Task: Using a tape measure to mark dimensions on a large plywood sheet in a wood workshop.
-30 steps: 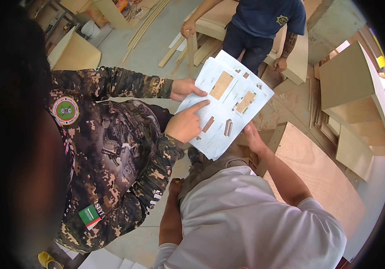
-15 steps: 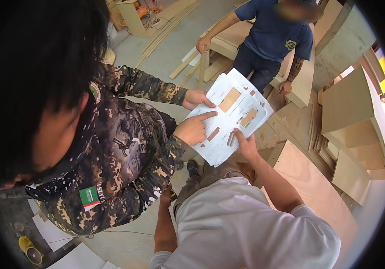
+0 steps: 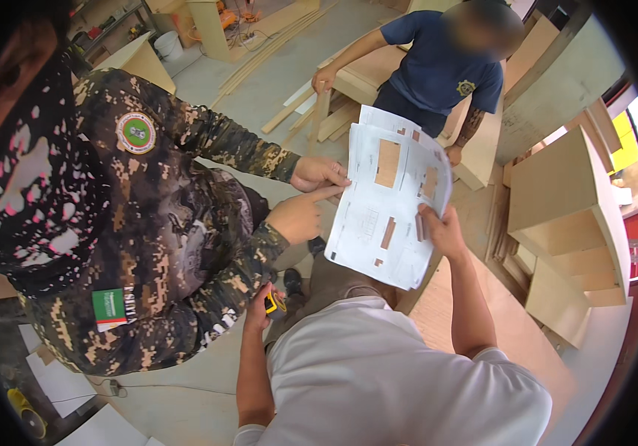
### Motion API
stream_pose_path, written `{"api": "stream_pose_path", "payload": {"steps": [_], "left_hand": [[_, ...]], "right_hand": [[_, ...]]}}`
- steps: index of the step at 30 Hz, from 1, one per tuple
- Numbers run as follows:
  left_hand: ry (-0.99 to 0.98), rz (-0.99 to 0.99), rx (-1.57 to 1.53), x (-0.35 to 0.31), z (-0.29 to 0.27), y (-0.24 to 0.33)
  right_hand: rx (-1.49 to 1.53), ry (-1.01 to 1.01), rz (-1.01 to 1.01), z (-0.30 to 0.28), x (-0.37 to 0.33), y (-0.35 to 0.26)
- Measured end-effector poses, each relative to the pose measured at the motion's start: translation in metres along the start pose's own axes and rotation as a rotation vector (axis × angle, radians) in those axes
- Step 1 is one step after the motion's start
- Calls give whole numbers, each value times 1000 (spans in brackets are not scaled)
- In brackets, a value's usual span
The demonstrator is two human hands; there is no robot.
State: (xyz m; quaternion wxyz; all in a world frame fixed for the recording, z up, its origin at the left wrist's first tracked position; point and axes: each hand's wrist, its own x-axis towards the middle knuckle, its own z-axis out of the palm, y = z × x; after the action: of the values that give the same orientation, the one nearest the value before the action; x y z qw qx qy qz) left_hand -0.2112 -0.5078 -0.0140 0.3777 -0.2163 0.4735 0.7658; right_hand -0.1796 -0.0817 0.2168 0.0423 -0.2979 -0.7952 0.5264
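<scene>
A stack of white drawing sheets [image 3: 367,215] with brown and tan printed shapes is up in front of me. My right hand [image 3: 447,232] grips its right edge, thumb on top and fingers behind. Low at my left side, my left hand [image 3: 258,306] is closed around a yellow and black tape measure [image 3: 275,305]. At the stack's left edge, a co-worker in a camouflage top has one hand [image 3: 319,174] against the paper. That person's other hand [image 3: 297,217] points with the index finger at the same edge.
Across from me, a person in a blue shirt [image 3: 445,70] leans on wooden pieces. Pale wooden cabinets [image 3: 557,201] stand at the right, beside a large plywood panel [image 3: 482,312]. Long wood strips [image 3: 274,44] lie on the floor behind. A cable [image 3: 170,385] runs at the lower left.
The sheets have turned more upright and bend more. The co-worker's pointing finger has gone from over the page to its left edge. More of the tape measure shows in my left hand.
</scene>
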Motion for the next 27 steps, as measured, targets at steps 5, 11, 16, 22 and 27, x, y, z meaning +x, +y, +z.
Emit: {"api": "stream_pose_path", "payload": {"steps": [5, 11, 16, 22, 27], "left_hand": [[-386, 186, 210, -13, 72, 31], [-664, 460, 198, -44, 176, 99], [-646, 562, 440, -60, 164, 134], [-409, 524, 574, -70, 164, 167], [-333, 509, 496, -74, 161, 163]], "right_hand": [[122, -33, -71, -52, -28, -24], [202, -147, -136, -14, -31, -40], [167, -401, -273, 21, -11, -66], [-6, -481, -380, 57, 11, -79], [108, -550, -356, 68, 26, -69]]}}
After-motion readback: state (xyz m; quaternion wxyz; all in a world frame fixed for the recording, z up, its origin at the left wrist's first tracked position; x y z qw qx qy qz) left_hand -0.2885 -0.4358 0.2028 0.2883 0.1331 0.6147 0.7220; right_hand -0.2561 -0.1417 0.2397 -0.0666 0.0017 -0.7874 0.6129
